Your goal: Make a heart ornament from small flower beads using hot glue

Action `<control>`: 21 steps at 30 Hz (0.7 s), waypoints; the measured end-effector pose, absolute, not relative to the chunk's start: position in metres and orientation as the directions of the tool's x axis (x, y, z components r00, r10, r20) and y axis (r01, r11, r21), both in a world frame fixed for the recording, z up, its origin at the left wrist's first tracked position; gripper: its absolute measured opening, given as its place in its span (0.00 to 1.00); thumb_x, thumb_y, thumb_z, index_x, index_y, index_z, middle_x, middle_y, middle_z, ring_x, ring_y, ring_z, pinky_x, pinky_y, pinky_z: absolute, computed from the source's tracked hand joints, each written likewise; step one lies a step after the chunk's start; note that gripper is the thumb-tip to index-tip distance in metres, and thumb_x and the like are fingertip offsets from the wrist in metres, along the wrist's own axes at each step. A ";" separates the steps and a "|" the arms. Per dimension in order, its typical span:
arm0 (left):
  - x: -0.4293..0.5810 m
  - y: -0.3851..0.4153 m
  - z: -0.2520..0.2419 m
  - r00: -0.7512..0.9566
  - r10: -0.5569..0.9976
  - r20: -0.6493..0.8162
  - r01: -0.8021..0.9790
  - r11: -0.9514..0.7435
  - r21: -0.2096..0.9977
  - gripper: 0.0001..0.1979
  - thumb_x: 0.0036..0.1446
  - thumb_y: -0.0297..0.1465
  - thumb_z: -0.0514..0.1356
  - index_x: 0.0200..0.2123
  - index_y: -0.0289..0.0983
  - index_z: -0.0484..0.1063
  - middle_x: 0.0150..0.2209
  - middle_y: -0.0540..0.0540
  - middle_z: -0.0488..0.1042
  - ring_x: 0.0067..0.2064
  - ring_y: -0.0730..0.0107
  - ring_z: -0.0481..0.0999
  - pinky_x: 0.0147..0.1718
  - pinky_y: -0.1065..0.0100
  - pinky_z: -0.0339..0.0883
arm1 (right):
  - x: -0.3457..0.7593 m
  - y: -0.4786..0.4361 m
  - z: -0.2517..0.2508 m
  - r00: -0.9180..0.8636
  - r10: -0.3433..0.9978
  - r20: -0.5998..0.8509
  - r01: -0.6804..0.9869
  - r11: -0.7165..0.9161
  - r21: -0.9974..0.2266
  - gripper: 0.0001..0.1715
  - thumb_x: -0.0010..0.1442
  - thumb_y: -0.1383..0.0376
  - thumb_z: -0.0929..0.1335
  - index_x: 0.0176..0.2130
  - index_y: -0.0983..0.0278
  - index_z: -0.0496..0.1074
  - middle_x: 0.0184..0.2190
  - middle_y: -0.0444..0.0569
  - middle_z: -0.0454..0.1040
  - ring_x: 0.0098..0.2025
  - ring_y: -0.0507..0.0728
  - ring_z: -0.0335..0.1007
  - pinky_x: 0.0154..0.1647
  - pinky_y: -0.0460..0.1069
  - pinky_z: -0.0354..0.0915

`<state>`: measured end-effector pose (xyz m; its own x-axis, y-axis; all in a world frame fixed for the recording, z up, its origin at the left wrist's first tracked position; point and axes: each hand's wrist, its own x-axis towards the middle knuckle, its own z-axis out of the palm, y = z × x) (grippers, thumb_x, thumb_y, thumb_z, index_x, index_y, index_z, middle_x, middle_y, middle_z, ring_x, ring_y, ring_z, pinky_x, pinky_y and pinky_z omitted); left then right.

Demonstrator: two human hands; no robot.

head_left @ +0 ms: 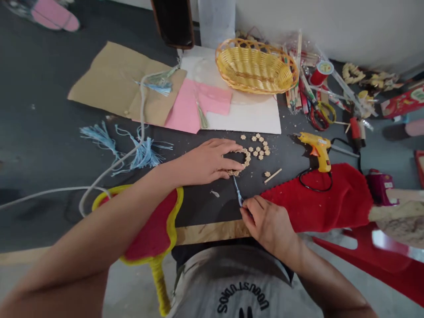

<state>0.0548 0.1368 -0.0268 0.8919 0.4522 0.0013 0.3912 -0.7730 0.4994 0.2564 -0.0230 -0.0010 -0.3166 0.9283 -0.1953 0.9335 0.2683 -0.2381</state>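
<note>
Across the dark surface (49, 145) lie a brown card sheet (112, 81), a white board (251, 117) with pink paper (195, 106) over it, and a red felt piece (324, 198) at the near right. A yellow woven basket (256, 66) sits on the board's far edge, with scissors (318, 115), a red thread spool (320, 73) and sticks heaped just beside it. A yellow glue gun (318, 148) lies at the felt's far edge; blue tassels (139, 152) and a white cord (99, 176) lie to the left. The ring of small beige flowers (240, 162) rests mid-surface, loose flowers (260, 145) just beyond. The left hand (207, 161) lies flat, fingers pressing the ring. The right hand (268, 223) has its grip pinched closed on a thin blue tool (237, 194), tip touching the ring. A pale wall rises behind.
</note>
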 end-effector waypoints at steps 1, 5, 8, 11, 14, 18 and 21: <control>0.055 0.137 -0.027 0.890 0.455 -0.003 0.396 -0.770 0.501 0.19 0.61 0.32 0.62 0.55 0.52 0.74 0.68 0.47 0.61 0.69 0.52 0.57 0.65 0.48 0.53 | 0.257 -0.024 -0.001 -0.326 0.928 -0.179 0.929 0.279 -0.243 0.07 0.65 0.67 0.65 0.35 0.62 0.72 0.30 0.44 0.76 0.30 0.52 0.74 0.29 0.47 0.58; 0.055 0.137 -0.027 0.886 0.463 -0.012 0.405 -0.762 0.505 0.19 0.60 0.32 0.63 0.54 0.54 0.74 0.67 0.49 0.62 0.69 0.53 0.57 0.66 0.50 0.52 | 0.258 -0.030 -0.003 -0.352 0.924 -0.149 0.917 0.308 -0.254 0.08 0.65 0.66 0.66 0.32 0.62 0.70 0.28 0.44 0.74 0.29 0.52 0.72 0.29 0.47 0.59; 0.055 0.137 -0.026 0.882 0.471 -0.007 0.409 -0.757 0.510 0.20 0.60 0.32 0.63 0.54 0.54 0.74 0.67 0.48 0.62 0.69 0.53 0.58 0.65 0.50 0.52 | 0.258 -0.035 -0.002 -0.370 0.914 -0.167 0.912 0.322 -0.255 0.09 0.65 0.65 0.66 0.32 0.62 0.71 0.29 0.44 0.74 0.29 0.53 0.72 0.29 0.47 0.61; 0.054 0.136 -0.025 0.877 0.481 0.008 0.403 -0.744 0.532 0.20 0.59 0.31 0.64 0.54 0.53 0.75 0.67 0.48 0.62 0.69 0.53 0.58 0.65 0.51 0.52 | 0.263 -0.038 0.004 -0.425 0.879 -0.215 0.891 0.364 -0.273 0.09 0.66 0.64 0.66 0.32 0.62 0.72 0.29 0.45 0.74 0.30 0.53 0.72 0.30 0.47 0.62; 0.054 0.135 -0.026 0.871 0.491 0.030 0.393 -0.732 0.557 0.20 0.58 0.30 0.64 0.53 0.54 0.75 0.66 0.49 0.64 0.68 0.53 0.59 0.65 0.50 0.53 | 0.273 -0.034 0.012 -0.487 0.837 -0.250 0.842 0.375 -0.387 0.13 0.67 0.62 0.65 0.31 0.62 0.72 0.29 0.45 0.74 0.30 0.52 0.72 0.31 0.46 0.66; 0.055 0.136 -0.025 0.875 0.483 0.003 0.409 -0.745 0.527 0.19 0.59 0.31 0.65 0.52 0.52 0.76 0.67 0.45 0.63 0.68 0.50 0.59 0.65 0.49 0.53 | 0.282 -0.021 0.014 -0.407 0.912 -0.046 0.830 0.348 -0.436 0.10 0.68 0.63 0.64 0.41 0.64 0.74 0.38 0.51 0.77 0.42 0.56 0.74 0.45 0.51 0.72; 0.056 0.135 -0.024 0.879 0.475 -0.027 0.426 -0.761 0.489 0.18 0.59 0.32 0.65 0.53 0.51 0.76 0.67 0.41 0.62 0.68 0.47 0.59 0.65 0.48 0.53 | 0.276 -0.011 0.008 -0.441 0.896 0.051 0.830 0.428 -0.358 0.18 0.67 0.63 0.66 0.54 0.67 0.72 0.47 0.57 0.76 0.49 0.60 0.71 0.52 0.57 0.72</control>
